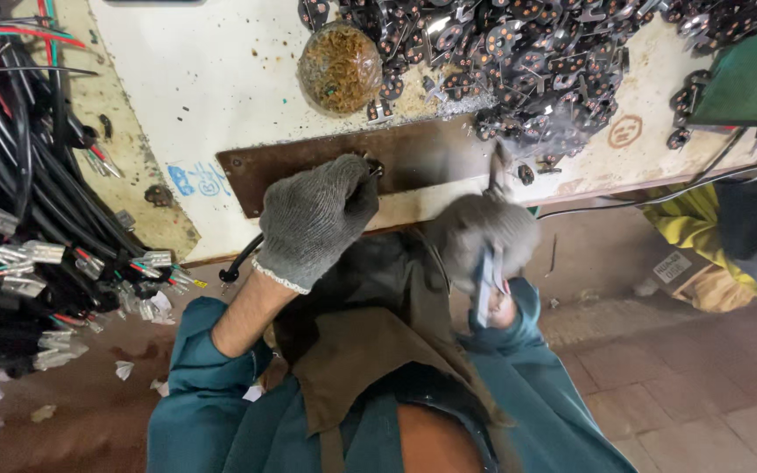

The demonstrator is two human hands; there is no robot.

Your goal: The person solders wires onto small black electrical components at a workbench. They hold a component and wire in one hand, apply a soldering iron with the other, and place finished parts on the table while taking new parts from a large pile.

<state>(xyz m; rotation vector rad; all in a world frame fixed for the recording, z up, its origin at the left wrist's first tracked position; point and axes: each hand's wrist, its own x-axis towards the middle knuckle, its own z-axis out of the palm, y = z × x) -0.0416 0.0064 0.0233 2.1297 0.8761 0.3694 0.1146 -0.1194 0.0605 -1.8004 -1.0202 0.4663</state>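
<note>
At the table [221, 105] edge, my left hand [313, 219] pins a small black part [373, 166] on the brown plate [326, 166], grip pressed together; my right hand [484, 236], blurred, grips pliers [494, 175].

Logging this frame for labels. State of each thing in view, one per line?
left hand: gloved, closed on a small dark part on the metal plate
right hand: gloved, motion-blurred, gripping a hand tool
black cable: hanging from under the left hand
pile of dark round parts: loose, heaped
wire harnesses: bundled, connectors attached
</note>
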